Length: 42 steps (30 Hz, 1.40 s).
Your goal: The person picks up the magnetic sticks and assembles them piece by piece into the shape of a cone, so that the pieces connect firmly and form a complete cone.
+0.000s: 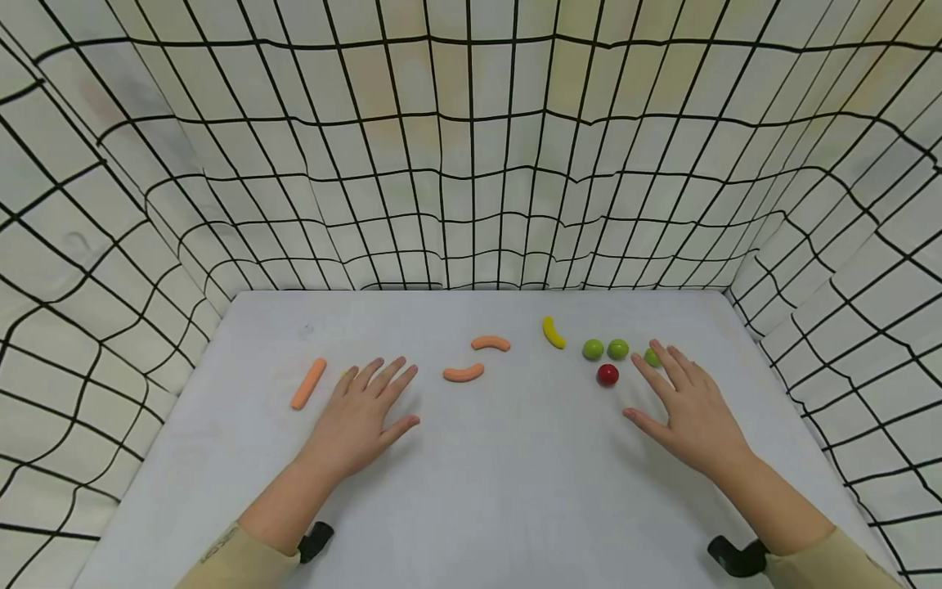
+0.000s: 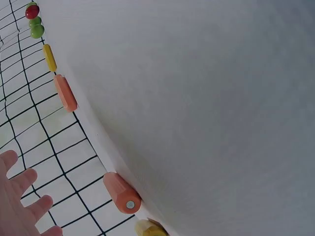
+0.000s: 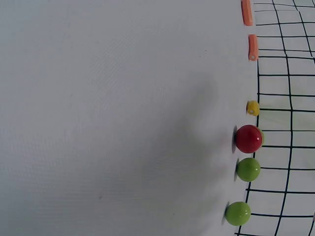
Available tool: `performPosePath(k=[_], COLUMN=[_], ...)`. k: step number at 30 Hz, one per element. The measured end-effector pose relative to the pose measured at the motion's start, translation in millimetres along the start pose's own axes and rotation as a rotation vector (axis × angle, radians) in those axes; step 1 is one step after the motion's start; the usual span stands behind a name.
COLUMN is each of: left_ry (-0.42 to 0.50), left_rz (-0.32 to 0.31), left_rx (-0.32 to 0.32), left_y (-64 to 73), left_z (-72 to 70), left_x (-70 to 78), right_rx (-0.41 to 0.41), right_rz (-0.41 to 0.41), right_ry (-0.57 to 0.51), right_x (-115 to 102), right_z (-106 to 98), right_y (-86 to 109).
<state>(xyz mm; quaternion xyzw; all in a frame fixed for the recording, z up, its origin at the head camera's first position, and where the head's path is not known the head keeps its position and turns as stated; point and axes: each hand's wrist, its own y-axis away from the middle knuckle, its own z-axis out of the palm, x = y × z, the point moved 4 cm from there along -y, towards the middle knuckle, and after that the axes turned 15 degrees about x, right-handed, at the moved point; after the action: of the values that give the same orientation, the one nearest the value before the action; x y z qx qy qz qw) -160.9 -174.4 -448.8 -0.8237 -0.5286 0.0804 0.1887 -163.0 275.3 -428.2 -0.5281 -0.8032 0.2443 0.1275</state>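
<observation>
My left hand (image 1: 361, 421) hovers over the white table with its fingers spread, holding nothing. A straight orange stick (image 1: 308, 384) lies to its left, and a yellow piece (image 2: 150, 227) is mostly hidden behind its fingers in the head view. Two curved salmon-pink sausage shapes (image 1: 464, 374) lie to its right. Over the right side, my right hand (image 1: 688, 409) is likewise spread and bare. Close by its fingertips are a glossy red ball (image 1: 607, 375) and three green balls (image 1: 618, 349), one partly covered by the fingers. A small toy banana (image 1: 553, 333) lies further left.
A black grid net (image 1: 471, 172) in front of pale walls encloses the table (image 1: 515, 491) at the back and both sides. Black curved pieces (image 1: 738, 558) stick out at both wrists, beside beige sleeves (image 1: 832, 564).
</observation>
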Motion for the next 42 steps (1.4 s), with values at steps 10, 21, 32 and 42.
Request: performPosePath(k=[10, 21, 32, 42], left_ry=[0.065, 0.124, 0.132, 0.129], left_rz=[-0.023, -0.098, -0.108, -0.088], left_rx=[0.04, 0.029, 0.026, -0.01], left_y=[-7.6, -28.7, -47.2, -58.7], left_z=[5.1, 11.1, 18.4, 30.8], left_x=[2.2, 7.7, 14.8, 21.3], right_rx=[0.032, -0.022, 0.007, -0.048], right_rz=[0.028, 0.204, 0.315, 0.39], right_ry=[-0.071, -0.099, -0.113, -0.144], right_x=[9.8, 33.6, 54.2, 64.8], right_z=[8.0, 24.0, 34.7, 43.5], right_y=[-1.0, -3.1, -7.6, -10.9])
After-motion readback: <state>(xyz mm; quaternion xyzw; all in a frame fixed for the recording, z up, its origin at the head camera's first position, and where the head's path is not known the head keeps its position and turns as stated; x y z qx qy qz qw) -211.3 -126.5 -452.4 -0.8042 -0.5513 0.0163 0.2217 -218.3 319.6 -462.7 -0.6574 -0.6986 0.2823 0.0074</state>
